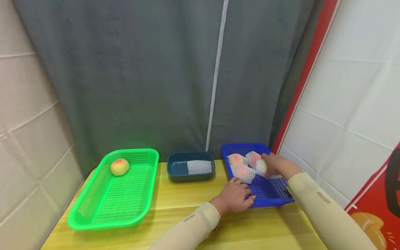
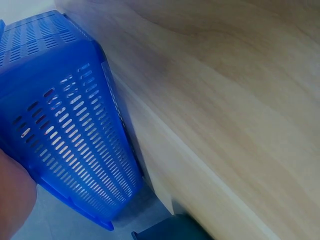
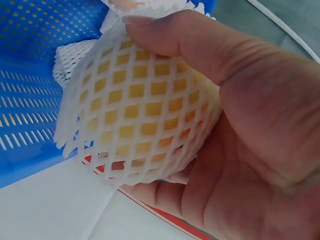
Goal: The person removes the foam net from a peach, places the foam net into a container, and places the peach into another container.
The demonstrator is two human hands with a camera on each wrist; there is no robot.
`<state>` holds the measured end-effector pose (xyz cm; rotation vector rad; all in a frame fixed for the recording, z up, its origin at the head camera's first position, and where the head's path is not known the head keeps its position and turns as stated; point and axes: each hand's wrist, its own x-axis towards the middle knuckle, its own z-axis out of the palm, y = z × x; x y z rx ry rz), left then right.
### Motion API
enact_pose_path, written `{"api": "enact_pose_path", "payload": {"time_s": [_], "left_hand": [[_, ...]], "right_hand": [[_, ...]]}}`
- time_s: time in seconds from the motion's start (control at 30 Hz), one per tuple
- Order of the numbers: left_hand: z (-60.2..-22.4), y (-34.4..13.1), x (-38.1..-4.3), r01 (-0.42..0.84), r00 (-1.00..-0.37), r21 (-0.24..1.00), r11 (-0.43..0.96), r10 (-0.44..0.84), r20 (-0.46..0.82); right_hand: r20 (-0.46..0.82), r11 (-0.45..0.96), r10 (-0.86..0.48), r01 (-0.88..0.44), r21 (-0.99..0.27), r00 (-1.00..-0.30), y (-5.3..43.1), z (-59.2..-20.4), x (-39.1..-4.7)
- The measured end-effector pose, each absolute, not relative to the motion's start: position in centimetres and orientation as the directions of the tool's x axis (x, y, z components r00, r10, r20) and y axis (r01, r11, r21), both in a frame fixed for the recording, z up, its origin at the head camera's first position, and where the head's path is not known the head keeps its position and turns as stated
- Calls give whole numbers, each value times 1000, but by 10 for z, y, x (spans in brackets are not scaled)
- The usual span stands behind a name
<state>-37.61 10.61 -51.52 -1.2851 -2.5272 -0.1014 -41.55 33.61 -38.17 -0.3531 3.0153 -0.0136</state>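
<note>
In the blue basket (image 1: 268, 202) lie several peaches in white foam nets, one net-wrapped peach (image 1: 242, 172) near its left side. My right hand (image 1: 275, 165) grips another peach (image 3: 145, 100) in its net at the basket's right side; the right wrist view shows the thumb across its top and fingers beneath. Yellow skin shows through the mesh. My left hand (image 1: 234, 196) holds the basket's left rim near the front corner, its fingers bent over the edge. Only a bit of that hand shows in the left wrist view, beside the slotted basket wall (image 2: 75, 130).
A green basket (image 1: 145, 205) on the left holds one bare peach (image 1: 120, 167). Between the baskets, a dark teal bin (image 1: 178, 177) contains a white foam net (image 1: 199, 167). All stand on a wooden table (image 1: 187, 198), with a grey curtain (image 1: 140, 76) behind.
</note>
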Motion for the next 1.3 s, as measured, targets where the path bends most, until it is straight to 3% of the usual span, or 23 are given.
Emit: {"api": "enact_pose_path", "payload": {"time_s": [0.77,1.03,1.3], "left_hand": [[-513,103,-374,809,-546,-50,586,780,307],[-499,89,-372,807,-582,117,579,742,334],[-472,35,-372,733,-669,302,610,561,488]], "right_hand": [[62,963,-264,-266,-34,-963,335,-373,-393],[109,941,-333,-337,-29,-937,316,-376,-386],[169,904,-364,-391,-173,-916,288,-371,-376]]}}
